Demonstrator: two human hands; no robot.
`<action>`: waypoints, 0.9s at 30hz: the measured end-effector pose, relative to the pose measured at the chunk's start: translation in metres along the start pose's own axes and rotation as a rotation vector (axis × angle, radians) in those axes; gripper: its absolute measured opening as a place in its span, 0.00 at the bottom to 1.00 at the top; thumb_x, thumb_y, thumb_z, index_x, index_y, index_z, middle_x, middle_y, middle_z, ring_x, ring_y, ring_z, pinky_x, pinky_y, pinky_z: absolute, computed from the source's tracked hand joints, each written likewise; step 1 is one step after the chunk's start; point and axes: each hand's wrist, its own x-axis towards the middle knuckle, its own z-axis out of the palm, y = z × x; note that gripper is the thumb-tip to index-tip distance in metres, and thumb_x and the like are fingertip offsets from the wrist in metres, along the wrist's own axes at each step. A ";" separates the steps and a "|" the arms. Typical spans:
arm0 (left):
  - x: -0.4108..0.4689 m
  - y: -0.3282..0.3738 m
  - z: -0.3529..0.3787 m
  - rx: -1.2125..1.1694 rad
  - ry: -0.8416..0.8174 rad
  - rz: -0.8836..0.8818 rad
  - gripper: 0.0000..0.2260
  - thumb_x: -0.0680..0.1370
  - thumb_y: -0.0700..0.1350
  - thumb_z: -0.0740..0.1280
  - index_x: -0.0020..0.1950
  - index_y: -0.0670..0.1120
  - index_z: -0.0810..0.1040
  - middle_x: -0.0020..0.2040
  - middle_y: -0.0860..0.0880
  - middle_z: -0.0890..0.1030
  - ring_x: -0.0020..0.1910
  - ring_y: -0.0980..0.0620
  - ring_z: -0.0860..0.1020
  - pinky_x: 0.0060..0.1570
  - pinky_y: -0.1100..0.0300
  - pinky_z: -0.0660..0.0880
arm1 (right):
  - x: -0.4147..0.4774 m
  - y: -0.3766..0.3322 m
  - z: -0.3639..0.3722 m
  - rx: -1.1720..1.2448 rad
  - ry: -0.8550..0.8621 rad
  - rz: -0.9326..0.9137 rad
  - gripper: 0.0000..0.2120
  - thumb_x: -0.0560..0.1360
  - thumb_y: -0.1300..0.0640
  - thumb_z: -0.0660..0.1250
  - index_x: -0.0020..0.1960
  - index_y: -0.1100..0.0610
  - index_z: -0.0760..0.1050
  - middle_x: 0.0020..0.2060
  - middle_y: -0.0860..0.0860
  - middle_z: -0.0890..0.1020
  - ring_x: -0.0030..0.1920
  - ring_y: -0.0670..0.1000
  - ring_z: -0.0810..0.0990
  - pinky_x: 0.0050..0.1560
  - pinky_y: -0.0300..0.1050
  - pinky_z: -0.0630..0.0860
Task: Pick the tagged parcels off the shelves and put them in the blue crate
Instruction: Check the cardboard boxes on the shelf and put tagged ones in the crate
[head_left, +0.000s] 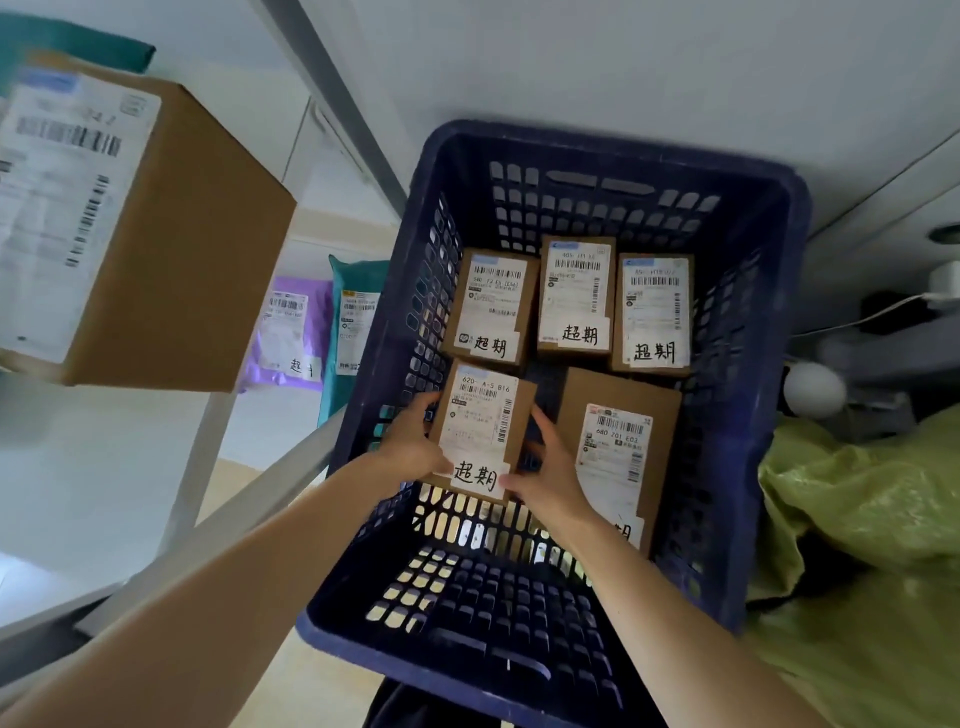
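Blue perforated plastic crate (597, 148), open-top, sits just beside the white metal shelf unit (202, 457) and takes all picked stock. Handling, est. from looks only: the largest item in it, the flat brown cardboard carton (618, 400) at front right, is rigid w/ matt faces, prob. moderate wt.; take it w/ two hands on opposite long edges. The small brown cardboard carton w/ white label (483, 421), the item in hand, looks light, stiff and non-slip. Contents unknown, so do not drop it. Grip pts: the two long side edges, clear of the handwritten white tag (475, 475) at its near end. Grip state: left hand (410, 441) wraps its fingers round the left edge and right hand (545, 467) clasps the right edge, thumb near the tag; both grasp this carton. Position: inside the crate, front-left sector, just in front of the rear row; contact w/ the crate floor cannot be told. Contents, 5 pcs incl. the held one: flat carton lying label-up, its tag partly hidden by the right forearm; rear row of three small brown cartons, left (498, 306), centre (574, 296), right (654, 312), side by side, label-up, each tagged. On the shelf: purple plastic mailer (291, 332), tagged, and teal plastic mailer (353, 322) next to it, prob. soft and pliable; grip by the body.
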 end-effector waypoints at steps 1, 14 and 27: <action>0.003 -0.001 0.003 0.015 0.006 0.002 0.44 0.66 0.26 0.72 0.75 0.50 0.57 0.68 0.44 0.72 0.66 0.44 0.71 0.59 0.46 0.76 | 0.003 0.001 0.002 -0.014 0.018 0.003 0.48 0.68 0.78 0.69 0.77 0.46 0.54 0.67 0.46 0.70 0.67 0.44 0.67 0.50 0.36 0.78; 0.022 -0.011 0.019 -0.087 -0.008 -0.032 0.43 0.67 0.25 0.70 0.75 0.51 0.57 0.66 0.44 0.73 0.65 0.43 0.73 0.53 0.48 0.79 | 0.013 -0.006 0.004 -0.131 -0.025 0.046 0.47 0.71 0.77 0.64 0.78 0.45 0.48 0.72 0.50 0.67 0.46 0.37 0.70 0.42 0.30 0.75; 0.023 -0.008 0.030 -0.147 -0.031 0.010 0.41 0.69 0.26 0.69 0.76 0.49 0.56 0.63 0.45 0.74 0.62 0.45 0.75 0.53 0.49 0.79 | -0.009 -0.006 -0.022 -0.089 0.038 0.040 0.31 0.75 0.67 0.67 0.74 0.52 0.62 0.63 0.50 0.72 0.62 0.51 0.76 0.55 0.39 0.76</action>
